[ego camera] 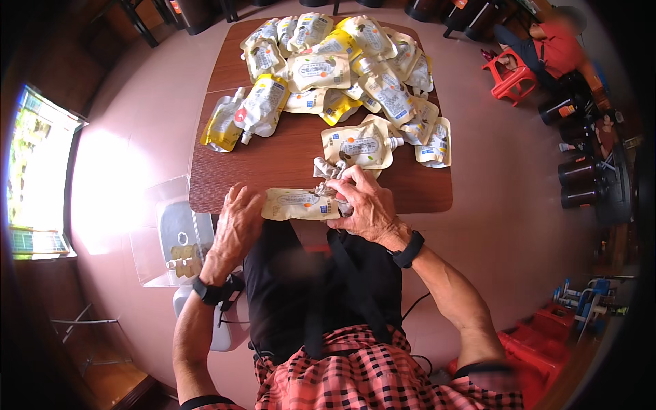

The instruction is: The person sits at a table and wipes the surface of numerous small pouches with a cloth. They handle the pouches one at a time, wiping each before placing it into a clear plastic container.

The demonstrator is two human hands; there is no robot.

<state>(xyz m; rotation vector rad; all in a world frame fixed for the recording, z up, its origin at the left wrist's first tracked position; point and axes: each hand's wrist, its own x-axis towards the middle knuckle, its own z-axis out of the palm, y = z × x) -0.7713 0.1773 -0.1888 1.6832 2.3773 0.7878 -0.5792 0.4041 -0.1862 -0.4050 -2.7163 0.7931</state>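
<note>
My right hand (366, 207) is closed on a crumpled pale cloth (330, 171) and lies at the right end of a cream spouted pouch (297, 204) at the near edge of the wooden table (246, 174). Close by that pouch's left end is my left hand (238, 228), slightly blurred; whether its fingers touch the pouch I cannot tell. Just beyond the cloth, another cream pouch (361, 146) lies flat with its white spout to the right. Farther back is a pile of cream and yellow spouted pouches (318, 72), several overlapping. The held pouch's spout is hidden by my right hand.
A clear plastic bin (148, 241) with some capped pouches (184, 261) stands low at the left of my knees. A white stool seat (225, 328) is beside my left forearm. Red plastic stools (543, 343) are at the lower right. A person (553, 46) sits at the upper right.
</note>
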